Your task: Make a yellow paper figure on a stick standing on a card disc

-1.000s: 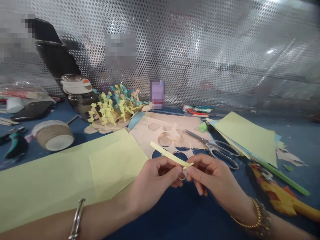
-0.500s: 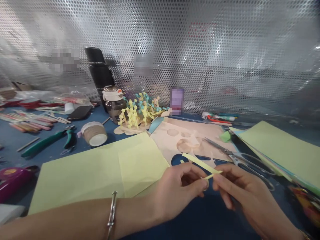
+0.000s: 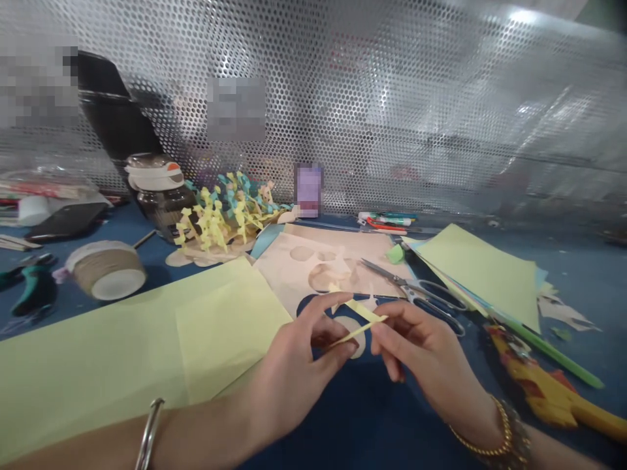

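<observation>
A narrow yellow paper strip (image 3: 365, 312) is folded to a point, its two arms spreading to the left like a V. My right hand (image 3: 416, 343) pinches the folded tip between thumb and fingertips. My left hand (image 3: 304, 356) holds the other side, its index finger at the upper arm and its thumb by the lower one; the inner fingers are partly hidden. Below the strip lies a pale paper disc (image 3: 358, 343), partly covered by my left hand. Beyond my hands is a peach paper sheet (image 3: 274, 261) with round holes cut in it, and scissors (image 3: 411, 287) resting on its right edge.
Yellow paper sheets (image 3: 122, 365) lie at left, more stacked sheets (image 3: 482, 274) at right. Behind stand small yellow and blue paper figures (image 3: 215, 219), a jar (image 3: 164, 202) and a roll of tape (image 3: 105, 267). Pens (image 3: 385, 222) and a yellow rubber chicken-like object (image 3: 543, 391) lie at right.
The view has swung to the right, showing more of the table there. My left fingers have spread wider apart along the strip, while my right hand still pinches its fold.
</observation>
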`<state>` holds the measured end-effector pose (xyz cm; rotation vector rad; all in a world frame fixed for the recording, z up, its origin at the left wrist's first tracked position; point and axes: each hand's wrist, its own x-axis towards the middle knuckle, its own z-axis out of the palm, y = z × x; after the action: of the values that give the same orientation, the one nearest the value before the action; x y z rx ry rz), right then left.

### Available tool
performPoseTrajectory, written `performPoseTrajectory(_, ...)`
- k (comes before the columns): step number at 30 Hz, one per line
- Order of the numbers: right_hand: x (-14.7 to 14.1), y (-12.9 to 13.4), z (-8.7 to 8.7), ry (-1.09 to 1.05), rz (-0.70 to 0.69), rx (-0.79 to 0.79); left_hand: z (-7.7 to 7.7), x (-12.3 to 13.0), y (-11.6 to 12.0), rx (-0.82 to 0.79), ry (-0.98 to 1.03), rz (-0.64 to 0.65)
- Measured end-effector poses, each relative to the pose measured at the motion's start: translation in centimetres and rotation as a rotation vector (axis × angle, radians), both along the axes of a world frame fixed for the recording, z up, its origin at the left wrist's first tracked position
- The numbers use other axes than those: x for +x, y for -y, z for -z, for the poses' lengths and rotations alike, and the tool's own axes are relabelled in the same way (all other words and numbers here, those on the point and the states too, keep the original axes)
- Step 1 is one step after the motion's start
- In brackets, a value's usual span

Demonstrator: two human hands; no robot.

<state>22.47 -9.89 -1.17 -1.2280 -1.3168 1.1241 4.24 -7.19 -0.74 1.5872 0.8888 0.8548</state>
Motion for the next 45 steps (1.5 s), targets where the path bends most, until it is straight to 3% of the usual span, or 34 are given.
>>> performPoseTrajectory(6,0.04,0.14,-0.19,0.010,-0.016,0.039,-0.31,-0.05,-0.11,-0.108,0.025,-0.014)
performPoseTrajectory(9,0.15,0.03,-0.09,0.056,0.073,0.158,-0.29,-0.05,-0.29,-0.227,0.140,0.004)
performPoseTrajectory(13,0.50,-0.37,0.11,0.282,0.200,0.315,-0.13,-0.04,-0.57,-0.378,0.276,0.082)
performPoseTrajectory(17,0.59,-0.60,0.00,0.399,0.097,0.262,0.02,-0.12,-0.63,-0.454,0.362,0.126)
performPoseTrajectory(21,0.31,-0.44,-0.33,0.387,0.030,0.206,0.10,-0.16,-0.69,-0.470,0.372,0.122)
performPoseTrajectory(31,0.17,-0.16,-0.50,0.313,0.007,0.152,-0.19,0.16,-0.80,-0.516,0.442,0.006)
performPoseTrajectory(38,0.23,-0.30,-0.30,0.327,0.056,0.167,0.23,0.08,-0.86,-0.476,0.426,0.066)
performPoseTrajectory(45,0.44,-0.11,0.16,0.268,0.062,0.144,0.38,0.01,-0.83,-0.483,0.424,0.025)
